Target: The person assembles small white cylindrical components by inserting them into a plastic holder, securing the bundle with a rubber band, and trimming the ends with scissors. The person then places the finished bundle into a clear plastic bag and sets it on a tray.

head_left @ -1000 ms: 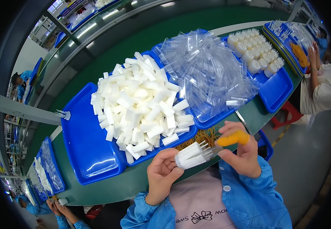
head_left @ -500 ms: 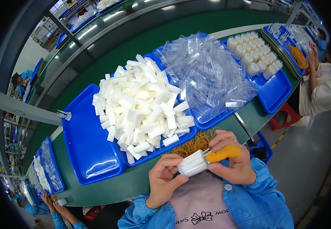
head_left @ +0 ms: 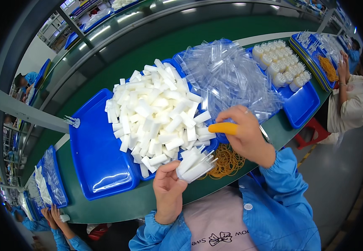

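Observation:
My left hand (head_left: 169,190) is closed on a bundle of white foam pieces (head_left: 198,163) with thin white prongs sticking out of one end. The bundle tilts up to the right above the table's near edge. My right hand (head_left: 246,134) is open, with one finger in a yellow finger cot (head_left: 223,128) stretched out to the left. That fingertip is at the right edge of a heaped pile of white foam blocks (head_left: 152,113) in a blue tray; I cannot tell whether it touches a block. My right thumb is hidden. Below this hand lie yellow-brown rubber bands (head_left: 227,161).
Left of the pile is a bare blue tray (head_left: 102,154). Clear plastic sleeves (head_left: 231,79) fill a tray behind my right hand. Farther right, banded white bundles (head_left: 282,65) stand in another blue tray (head_left: 300,108). A grey post (head_left: 26,111) juts in at left. Co-workers sit at both sides.
My right hand has let go of the bundle and moved up toward the foam pile. My left hand now holds the bundle alone, shifted left and turned so its prongs point up to the right.

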Demonstrator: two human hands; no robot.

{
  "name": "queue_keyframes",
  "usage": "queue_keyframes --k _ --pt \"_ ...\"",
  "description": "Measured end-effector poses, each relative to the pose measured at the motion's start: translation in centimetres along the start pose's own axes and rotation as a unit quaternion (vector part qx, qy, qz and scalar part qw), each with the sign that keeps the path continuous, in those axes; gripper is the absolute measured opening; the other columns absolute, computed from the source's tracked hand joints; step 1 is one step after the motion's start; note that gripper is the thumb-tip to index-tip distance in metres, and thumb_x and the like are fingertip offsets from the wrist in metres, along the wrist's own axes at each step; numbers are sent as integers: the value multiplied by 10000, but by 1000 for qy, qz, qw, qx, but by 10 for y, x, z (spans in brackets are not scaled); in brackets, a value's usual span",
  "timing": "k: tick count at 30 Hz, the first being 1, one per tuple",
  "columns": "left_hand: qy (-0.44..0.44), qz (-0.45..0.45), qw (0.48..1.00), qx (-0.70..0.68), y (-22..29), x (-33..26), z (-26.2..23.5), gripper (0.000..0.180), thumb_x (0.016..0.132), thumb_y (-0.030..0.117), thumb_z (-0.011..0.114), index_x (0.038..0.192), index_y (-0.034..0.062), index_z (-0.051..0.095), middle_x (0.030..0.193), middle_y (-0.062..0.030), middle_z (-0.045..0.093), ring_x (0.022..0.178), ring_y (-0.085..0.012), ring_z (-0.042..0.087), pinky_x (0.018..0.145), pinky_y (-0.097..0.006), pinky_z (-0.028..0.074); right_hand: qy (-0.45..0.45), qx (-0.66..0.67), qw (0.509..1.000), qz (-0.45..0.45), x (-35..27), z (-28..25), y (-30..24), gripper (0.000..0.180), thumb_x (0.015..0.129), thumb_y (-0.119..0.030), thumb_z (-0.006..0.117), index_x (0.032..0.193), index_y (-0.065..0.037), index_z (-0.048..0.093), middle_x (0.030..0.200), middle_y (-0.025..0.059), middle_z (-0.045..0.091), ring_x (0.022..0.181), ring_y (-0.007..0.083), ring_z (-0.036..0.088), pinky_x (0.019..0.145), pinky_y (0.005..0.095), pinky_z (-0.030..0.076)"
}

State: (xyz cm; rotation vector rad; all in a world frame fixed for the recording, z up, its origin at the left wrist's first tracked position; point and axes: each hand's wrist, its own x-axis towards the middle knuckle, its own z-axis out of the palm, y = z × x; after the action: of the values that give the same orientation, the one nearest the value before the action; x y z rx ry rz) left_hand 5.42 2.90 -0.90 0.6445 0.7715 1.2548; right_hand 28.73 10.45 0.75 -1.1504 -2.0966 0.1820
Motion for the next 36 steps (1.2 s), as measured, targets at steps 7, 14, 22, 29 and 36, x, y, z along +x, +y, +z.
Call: queue_keyframes --k 7,14,22,29,36 --pt "16 2 1000 -1 -1 -9 -10 441 759 -94 574 1182 -8 481 1182 -139 544 1092 -220 546 946 -360 434 -135 -185 959 -166 19 18 25 230 733 -133 568 934 -147 679 881 24 524 851 199 546 892 356 398" --pt "18 -1 1000 -9 -4 -11 -10 437 765 -91 577 1184 -11 479 1183 -140 544 1093 -219 546 952 -361 432 -149 -159 952 -214 26 14 42 296 727 -96 586 1018 -121 638 931 34 544 845 198 560 863 349 418" --pt "22 11 1000 19 -2 -13 -12 426 752 -92 612 1157 -11 504 1168 -131 544 1067 -210 561 932 -344 447 -6 194 974 119 10 -12 5 195 780 -47 637 975 -36 642 923 63 639 872 195 620 802 319 466" --pt "-14 121 980 158 -5 -13 -3 431 687 -97 703 1084 -12 557 1133 -137 522 1039 -220 564 885 -338 482 -54 443 857 258 -4 -35 -28 166 825 -38 608 980 19 624 928 57 643 904 116 591 827 269 455" --pt "-14 222 921 320 -6 -14 -5 456 604 -70 773 1020 4 601 1091 -141 539 972 -213 567 834 -315 480 -45 470 828 304 -7 -40 -26 178 821 -32 609 989 26 615 927 55 636 888 106 581 811 257 453"
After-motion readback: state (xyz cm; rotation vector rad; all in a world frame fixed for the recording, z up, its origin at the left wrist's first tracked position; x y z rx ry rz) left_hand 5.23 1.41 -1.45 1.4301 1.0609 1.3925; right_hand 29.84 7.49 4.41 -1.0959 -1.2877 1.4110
